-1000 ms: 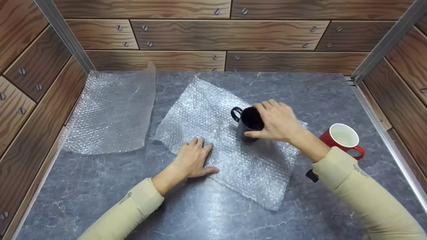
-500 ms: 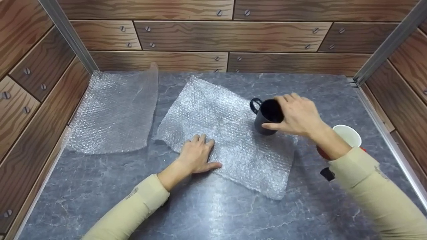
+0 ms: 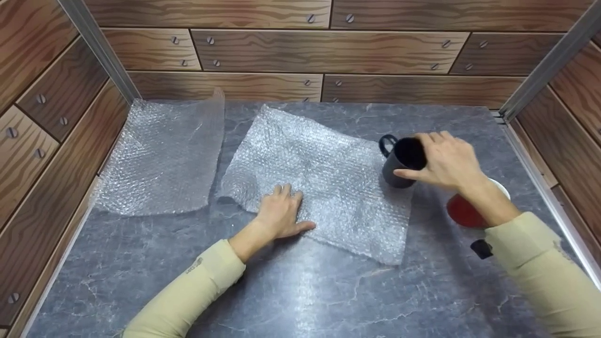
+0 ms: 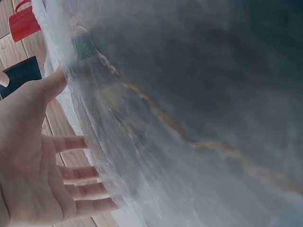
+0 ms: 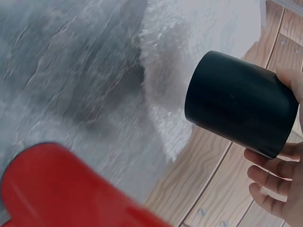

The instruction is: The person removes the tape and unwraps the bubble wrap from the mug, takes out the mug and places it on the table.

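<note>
A black mug (image 3: pixel 396 171) is in my right hand (image 3: pixel 446 159), which grips it near the rim, thumb on the near side. Its handle points left, and the mug is over the right edge of a bubble wrap sheet (image 3: pixel 324 164). The right wrist view shows the dark side of the black mug (image 5: pixel 236 104) between thumb and fingers; contact with the surface below is unclear. My left hand (image 3: pixel 279 211) rests on the sheet's near edge with its fingers spread. In the left wrist view, the fingers of the left hand (image 4: pixel 38 161) are extended against the plastic.
A red mug (image 3: pixel 462 211) with a white inside stands at right, partly hidden by my right forearm. Another bubble wrap sheet (image 3: pixel 164 155) lies at the left. Wood-patterned walls (image 3: pixel 324 49) with metal corner posts enclose the grey marbled table (image 3: pixel 366 300).
My right hand has carried the black mug rightward toward the wrap's right edge. The sheet's right part has shifted, its near corner moving away from me. My left hand has stayed nearly still.
</note>
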Demonstrator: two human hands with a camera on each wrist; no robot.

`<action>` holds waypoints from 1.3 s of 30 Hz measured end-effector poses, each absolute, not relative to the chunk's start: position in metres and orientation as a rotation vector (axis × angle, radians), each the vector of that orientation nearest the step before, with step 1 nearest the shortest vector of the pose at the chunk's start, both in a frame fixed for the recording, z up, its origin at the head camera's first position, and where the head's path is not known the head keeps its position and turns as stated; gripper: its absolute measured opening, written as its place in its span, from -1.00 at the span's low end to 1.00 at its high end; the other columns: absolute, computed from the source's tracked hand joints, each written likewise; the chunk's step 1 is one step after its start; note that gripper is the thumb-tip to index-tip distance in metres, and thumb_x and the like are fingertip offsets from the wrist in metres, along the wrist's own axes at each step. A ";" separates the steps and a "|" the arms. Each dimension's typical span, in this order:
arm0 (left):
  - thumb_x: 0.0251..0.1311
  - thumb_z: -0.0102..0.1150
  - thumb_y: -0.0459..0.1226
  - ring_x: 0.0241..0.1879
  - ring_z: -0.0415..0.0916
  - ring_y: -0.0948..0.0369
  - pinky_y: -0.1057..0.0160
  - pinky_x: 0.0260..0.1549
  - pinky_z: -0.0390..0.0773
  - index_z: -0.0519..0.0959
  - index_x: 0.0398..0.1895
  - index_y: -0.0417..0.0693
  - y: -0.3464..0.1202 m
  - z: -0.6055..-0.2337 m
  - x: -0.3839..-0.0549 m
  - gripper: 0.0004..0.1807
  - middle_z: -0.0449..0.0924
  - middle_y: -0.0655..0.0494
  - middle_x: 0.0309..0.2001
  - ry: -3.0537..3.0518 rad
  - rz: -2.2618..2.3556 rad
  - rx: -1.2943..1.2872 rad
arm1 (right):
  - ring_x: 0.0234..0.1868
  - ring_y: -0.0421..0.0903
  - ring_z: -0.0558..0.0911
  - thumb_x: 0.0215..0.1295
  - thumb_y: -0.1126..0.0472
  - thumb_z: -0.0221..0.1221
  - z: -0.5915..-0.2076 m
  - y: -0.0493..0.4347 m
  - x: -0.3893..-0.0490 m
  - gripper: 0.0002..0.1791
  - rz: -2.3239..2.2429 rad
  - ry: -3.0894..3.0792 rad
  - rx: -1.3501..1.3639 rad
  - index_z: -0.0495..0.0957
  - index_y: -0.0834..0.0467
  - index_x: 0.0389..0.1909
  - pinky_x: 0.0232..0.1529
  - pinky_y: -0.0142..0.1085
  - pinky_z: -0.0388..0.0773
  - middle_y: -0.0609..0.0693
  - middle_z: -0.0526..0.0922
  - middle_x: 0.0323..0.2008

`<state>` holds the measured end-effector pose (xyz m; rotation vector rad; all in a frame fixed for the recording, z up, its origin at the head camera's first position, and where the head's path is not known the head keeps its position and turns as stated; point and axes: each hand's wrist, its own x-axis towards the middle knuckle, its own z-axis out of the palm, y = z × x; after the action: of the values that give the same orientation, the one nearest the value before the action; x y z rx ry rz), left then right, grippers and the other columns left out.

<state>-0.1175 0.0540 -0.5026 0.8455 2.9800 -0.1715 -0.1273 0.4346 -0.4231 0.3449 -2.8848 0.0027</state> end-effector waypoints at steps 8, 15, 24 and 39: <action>0.24 0.01 0.53 0.36 0.49 -0.20 -0.08 -0.02 0.81 0.39 0.52 -0.04 0.061 -0.504 -0.123 0.05 0.46 -0.27 0.42 2.963 -0.188 0.779 | 0.09 0.37 0.63 0.03 -0.49 0.39 -0.424 0.463 -0.121 0.07 0.073 -2.885 0.208 0.49 0.31 0.26 -0.21 0.30 0.65 0.44 0.67 0.08; 0.23 0.02 0.54 0.30 0.52 -0.18 -0.06 -0.09 0.82 0.42 0.49 -0.04 0.063 -0.503 -0.130 0.04 0.51 -0.25 0.33 3.000 -0.188 0.740 | 0.08 0.38 0.60 0.04 -0.54 0.36 -0.427 0.485 -0.121 0.12 0.076 -2.915 0.136 0.46 0.32 0.29 -0.25 0.30 0.62 0.47 0.64 0.11; 0.22 0.03 0.54 0.27 0.55 -0.15 -0.04 -0.12 0.83 0.45 0.45 -0.03 0.065 -0.500 -0.142 0.02 0.54 -0.22 0.26 3.008 -0.189 0.697 | 0.08 0.44 0.56 0.08 -0.59 0.30 -0.431 0.507 -0.125 0.18 0.081 -2.952 0.064 0.41 0.38 0.31 -0.21 0.34 0.56 0.51 0.58 0.12; 0.23 0.03 0.53 0.34 0.50 -0.18 -0.08 -0.03 0.81 0.44 0.47 -0.04 0.069 -0.500 -0.152 0.03 0.49 -0.25 0.36 3.004 -0.186 0.633 | 0.12 0.50 0.52 0.07 -0.68 0.22 -0.440 0.528 -0.133 0.28 0.119 -3.041 -0.053 0.33 0.40 0.36 -0.25 0.37 0.53 0.58 0.50 0.19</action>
<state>-0.1522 0.0694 -0.5002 0.6330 3.0038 -0.1859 -0.1326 0.5278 -0.4403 -0.0525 -3.0410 0.1186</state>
